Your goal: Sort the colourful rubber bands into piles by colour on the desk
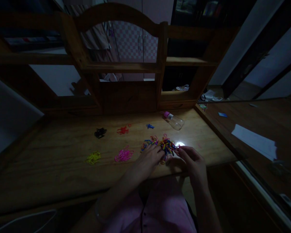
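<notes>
A mixed heap of small coloured rubber bands [161, 143] lies on the wooden desk [63, 165] near its front edge. My left hand [150, 156] rests on the heap's near left side, fingers curled down into the bands. My right hand [190, 157] is at the heap's right edge with its fingertips pinched together at the bands; what they hold is too small to make out. Sorted little piles lie to the left: pink [123, 155], yellow [93, 157], black [100, 132], red [123, 130] and blue [150, 126].
A clear plastic bottle with a pink cap [173, 120] lies on its side behind the heap. A wooden shelf unit [126, 68] stands at the desk's back. To the right is a lower wooden surface with a white sheet of paper [255, 141].
</notes>
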`<action>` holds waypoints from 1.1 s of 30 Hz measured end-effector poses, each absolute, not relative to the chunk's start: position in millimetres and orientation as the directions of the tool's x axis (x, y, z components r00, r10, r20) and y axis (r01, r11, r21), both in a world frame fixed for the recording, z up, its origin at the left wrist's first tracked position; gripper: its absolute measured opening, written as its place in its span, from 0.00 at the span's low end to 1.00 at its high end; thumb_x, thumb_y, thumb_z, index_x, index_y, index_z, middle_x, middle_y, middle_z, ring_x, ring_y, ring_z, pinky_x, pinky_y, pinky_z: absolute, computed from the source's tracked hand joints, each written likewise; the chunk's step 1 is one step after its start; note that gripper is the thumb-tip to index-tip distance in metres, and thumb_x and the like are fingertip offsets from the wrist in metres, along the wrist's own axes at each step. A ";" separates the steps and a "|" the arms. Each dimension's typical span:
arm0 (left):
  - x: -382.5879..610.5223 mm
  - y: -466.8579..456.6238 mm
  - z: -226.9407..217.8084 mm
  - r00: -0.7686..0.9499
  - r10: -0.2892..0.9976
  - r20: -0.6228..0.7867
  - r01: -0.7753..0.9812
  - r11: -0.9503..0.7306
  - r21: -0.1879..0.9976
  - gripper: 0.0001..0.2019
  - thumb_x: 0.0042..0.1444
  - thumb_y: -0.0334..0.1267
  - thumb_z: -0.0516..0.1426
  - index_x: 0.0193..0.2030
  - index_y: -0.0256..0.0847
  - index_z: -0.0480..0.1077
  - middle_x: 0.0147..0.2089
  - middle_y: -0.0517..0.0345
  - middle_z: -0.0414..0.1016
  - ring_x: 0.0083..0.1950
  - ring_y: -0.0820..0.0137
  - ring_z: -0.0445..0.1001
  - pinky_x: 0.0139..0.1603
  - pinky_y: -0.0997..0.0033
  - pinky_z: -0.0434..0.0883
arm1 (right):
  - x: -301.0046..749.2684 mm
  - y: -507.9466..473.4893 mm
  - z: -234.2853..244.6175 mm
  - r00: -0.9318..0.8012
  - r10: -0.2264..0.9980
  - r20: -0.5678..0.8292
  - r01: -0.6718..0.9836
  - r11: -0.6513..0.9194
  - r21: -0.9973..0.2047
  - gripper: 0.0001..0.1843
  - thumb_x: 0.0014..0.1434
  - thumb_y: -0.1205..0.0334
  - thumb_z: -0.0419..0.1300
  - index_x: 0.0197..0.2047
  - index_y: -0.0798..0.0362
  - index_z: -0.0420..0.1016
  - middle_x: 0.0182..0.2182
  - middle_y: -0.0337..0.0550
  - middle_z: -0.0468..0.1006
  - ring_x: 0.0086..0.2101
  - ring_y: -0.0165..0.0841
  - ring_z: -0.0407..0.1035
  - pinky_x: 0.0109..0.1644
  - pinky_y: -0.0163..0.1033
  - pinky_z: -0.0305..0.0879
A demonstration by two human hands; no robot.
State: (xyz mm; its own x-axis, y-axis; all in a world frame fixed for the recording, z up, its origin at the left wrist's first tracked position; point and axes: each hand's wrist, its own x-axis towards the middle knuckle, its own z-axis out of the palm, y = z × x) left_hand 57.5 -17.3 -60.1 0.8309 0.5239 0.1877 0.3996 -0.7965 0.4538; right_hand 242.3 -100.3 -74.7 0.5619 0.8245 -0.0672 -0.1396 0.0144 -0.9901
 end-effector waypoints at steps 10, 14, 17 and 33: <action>56.7 -9.3 -65.2 0.841 0.501 0.205 0.389 -0.822 0.415 0.07 0.62 0.30 0.52 0.44 0.42 0.68 0.48 0.49 0.68 0.51 0.59 0.65 0.53 0.57 0.61 | 243.6 -102.6 -74.9 0.571 0.820 -0.047 -0.120 0.027 -0.992 0.17 0.49 0.52 0.70 0.39 0.53 0.80 0.34 0.46 0.83 0.37 0.41 0.78 0.47 0.48 0.75; 53.2 -2.9 -59.1 0.796 0.565 0.216 0.398 -0.758 0.517 0.07 0.63 0.30 0.49 0.43 0.41 0.67 0.45 0.50 0.69 0.48 0.61 0.65 0.51 0.60 0.62 | 242.6 -103.8 -75.7 0.576 0.815 -0.052 -0.120 0.021 -0.993 0.15 0.51 0.54 0.70 0.40 0.53 0.79 0.35 0.45 0.83 0.37 0.39 0.78 0.46 0.45 0.74; 49.9 3.1 -51.9 0.757 0.608 0.238 0.362 -0.694 0.623 0.07 0.63 0.32 0.49 0.41 0.42 0.68 0.42 0.52 0.70 0.46 0.62 0.66 0.50 0.62 0.62 | 242.1 -104.7 -75.9 0.576 0.815 -0.058 -0.117 0.011 -0.993 0.14 0.52 0.54 0.69 0.41 0.52 0.79 0.35 0.44 0.83 0.37 0.38 0.78 0.45 0.43 0.74; 53.4 -2.5 -57.6 0.881 0.441 0.173 0.364 -0.864 0.349 0.06 0.63 0.33 0.54 0.42 0.42 0.71 0.45 0.53 0.70 0.50 0.61 0.65 0.54 0.60 0.59 | 244.2 -106.6 -76.5 0.562 0.826 -0.044 -0.079 0.001 -0.997 0.14 0.53 0.54 0.68 0.41 0.52 0.79 0.35 0.44 0.83 0.37 0.38 0.77 0.44 0.42 0.73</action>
State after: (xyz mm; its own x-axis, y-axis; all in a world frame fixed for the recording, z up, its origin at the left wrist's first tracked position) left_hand 53.4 -2.5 -57.6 0.8807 0.4409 0.1733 0.3637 -0.8637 0.3489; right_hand 244.2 -106.6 -76.5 0.5625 0.8257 -0.0437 -0.0792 0.0012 -0.9969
